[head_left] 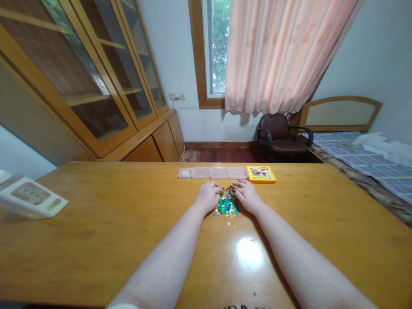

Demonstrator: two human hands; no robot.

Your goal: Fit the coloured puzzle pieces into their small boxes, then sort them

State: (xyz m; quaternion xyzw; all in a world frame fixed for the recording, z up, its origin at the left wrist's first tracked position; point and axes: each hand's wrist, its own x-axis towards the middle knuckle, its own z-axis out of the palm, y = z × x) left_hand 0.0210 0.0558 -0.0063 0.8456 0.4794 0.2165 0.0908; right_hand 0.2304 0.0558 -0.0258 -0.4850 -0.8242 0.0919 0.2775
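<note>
As Two Hands Flank a Pile of Small Bricks

While both forearms stretch forward over the wooden table (128,206), the left hand (208,196) and the right hand (247,195) lie palm down, one at each side of a pile of tiny coloured bricks (227,207). The pile sits on the table near its middle, between the two hands and touching them. The fingers of both hands are bent and turned inward, so the fingertips come near each other at the far edge of the pile, where some dark pieces lie. Whether any finger pinches a piece I cannot tell; the pieces are too small. Just beyond the hands lies a clear compartment box (212,173), and a yellow box (261,174) touches its right end.
</note>
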